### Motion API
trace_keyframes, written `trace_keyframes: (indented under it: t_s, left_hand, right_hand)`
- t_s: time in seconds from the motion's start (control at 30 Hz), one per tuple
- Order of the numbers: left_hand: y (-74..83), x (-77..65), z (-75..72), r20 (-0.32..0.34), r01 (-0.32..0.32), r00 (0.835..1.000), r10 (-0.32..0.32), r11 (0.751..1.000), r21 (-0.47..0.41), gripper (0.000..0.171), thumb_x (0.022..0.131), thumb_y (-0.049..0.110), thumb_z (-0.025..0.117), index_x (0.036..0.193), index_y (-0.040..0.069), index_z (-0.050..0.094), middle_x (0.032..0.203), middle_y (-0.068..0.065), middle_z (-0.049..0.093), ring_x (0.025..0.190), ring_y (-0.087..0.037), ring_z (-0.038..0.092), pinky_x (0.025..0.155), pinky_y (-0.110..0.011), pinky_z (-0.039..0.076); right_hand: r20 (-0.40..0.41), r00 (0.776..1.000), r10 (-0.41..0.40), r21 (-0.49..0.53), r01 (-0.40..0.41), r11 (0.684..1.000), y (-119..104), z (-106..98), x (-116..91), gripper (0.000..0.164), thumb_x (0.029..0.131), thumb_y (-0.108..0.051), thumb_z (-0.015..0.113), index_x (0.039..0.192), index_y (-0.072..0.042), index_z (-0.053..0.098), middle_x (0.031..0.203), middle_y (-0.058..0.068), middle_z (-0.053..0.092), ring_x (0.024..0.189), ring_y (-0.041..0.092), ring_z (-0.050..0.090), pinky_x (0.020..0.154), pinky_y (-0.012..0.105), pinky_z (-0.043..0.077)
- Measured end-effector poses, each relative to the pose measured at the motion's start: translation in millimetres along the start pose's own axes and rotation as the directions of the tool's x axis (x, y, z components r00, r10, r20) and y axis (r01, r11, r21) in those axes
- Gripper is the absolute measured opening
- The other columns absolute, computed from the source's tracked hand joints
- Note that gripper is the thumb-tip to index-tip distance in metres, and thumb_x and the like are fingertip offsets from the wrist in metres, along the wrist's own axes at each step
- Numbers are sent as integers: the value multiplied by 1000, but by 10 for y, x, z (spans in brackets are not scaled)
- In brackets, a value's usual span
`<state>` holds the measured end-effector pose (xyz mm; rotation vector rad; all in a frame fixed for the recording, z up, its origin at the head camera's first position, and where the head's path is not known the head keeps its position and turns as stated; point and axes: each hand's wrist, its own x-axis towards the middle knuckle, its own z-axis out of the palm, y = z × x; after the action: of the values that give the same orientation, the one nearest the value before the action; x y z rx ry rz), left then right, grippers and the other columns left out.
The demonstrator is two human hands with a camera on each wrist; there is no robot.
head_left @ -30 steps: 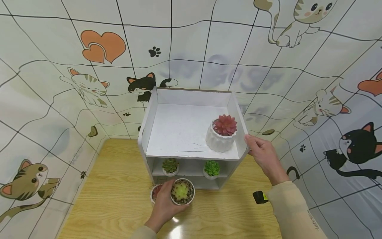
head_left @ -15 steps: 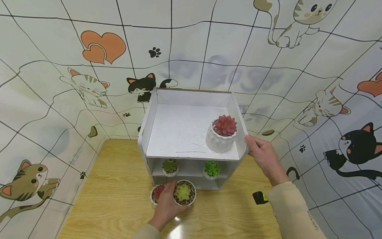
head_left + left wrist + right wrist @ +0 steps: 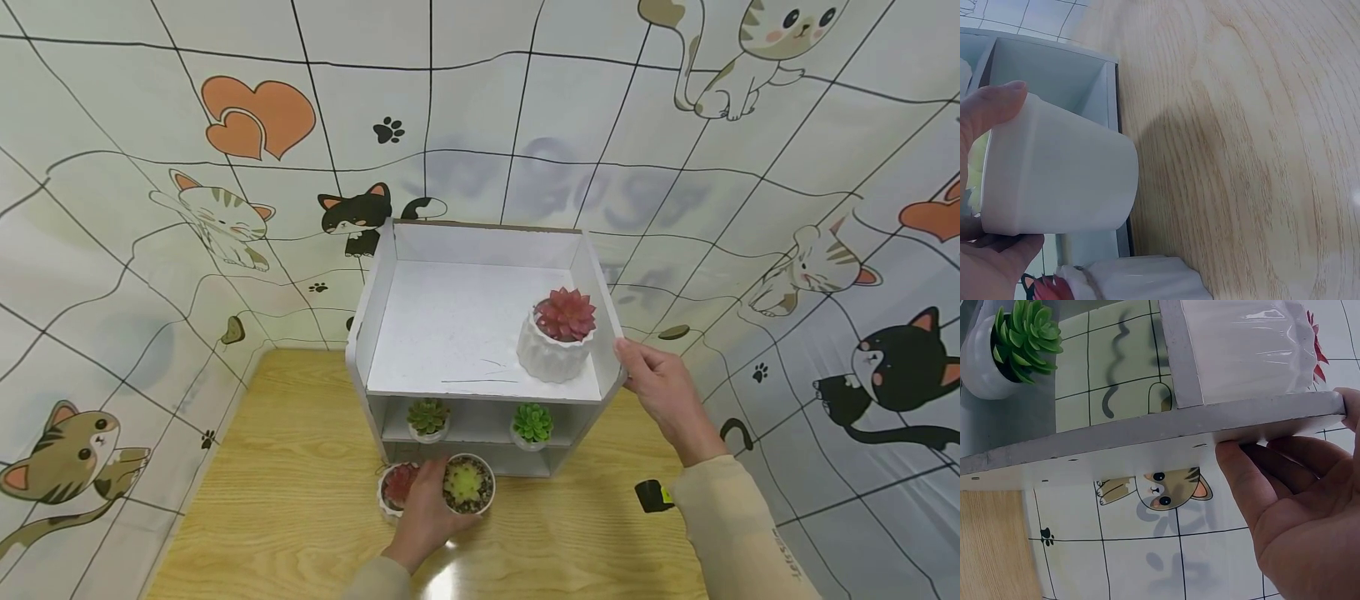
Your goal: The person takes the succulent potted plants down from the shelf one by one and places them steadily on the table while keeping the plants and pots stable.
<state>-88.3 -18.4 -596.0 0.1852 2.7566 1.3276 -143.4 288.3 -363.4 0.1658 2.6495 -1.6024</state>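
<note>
My left hand (image 3: 431, 517) holds a smooth white pot (image 3: 1066, 169) between thumb and fingers, in front of the white shelf (image 3: 457, 317). A yellow-green succulent (image 3: 465, 482) in dark gravel fills this pot. In the left wrist view the pot appears raised off the wooden table. Just left of it stands a ribbed white pot with a red succulent (image 3: 400, 483), partly behind my left hand. My right hand (image 3: 667, 396) grips the upper edge of the shelf's right side panel (image 3: 1147, 428), fingers pressed on its outer face.
On the shelf's top level, at the right, sits a ribbed white pot (image 3: 551, 358) with a red succulent. The middle level bears a dark green succulent (image 3: 428, 415) and a bright green one (image 3: 532, 422). A black item (image 3: 652, 496) lies on the table (image 3: 592, 542) at right.
My left hand has moved slightly right with the yellow-green potted succulent, showing more of the red succulent beside it. My right hand keeps its grip on the shelf panel.
</note>
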Motion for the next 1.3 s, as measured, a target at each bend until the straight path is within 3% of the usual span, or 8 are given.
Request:
trace_keyframes:
  t_s: [0.47,1.3]
  left_hand:
    - [-41,53,123,31,33,999,-34,999,17,109,56,34,102,143,-7,49,139,-33,52,121,-51,57,99,-64,52]
    - [-170,41,289,-33,-34,999,34,999,9,102,61,25,101,140,-12,49,134,-31,54,119,-49,58,101,-62,51]
  right_hand:
    - [5,1000,-10,5,10,1000,10,1,2,67,109,-50,44,155,-1,43,156,24,46,141,40,48,108,45,46]
    - [5,1000,-7,11,7,1000,23,-6,7,67,109,-49,43,155,0,43,156,24,46,141,39,48,109,46,45]
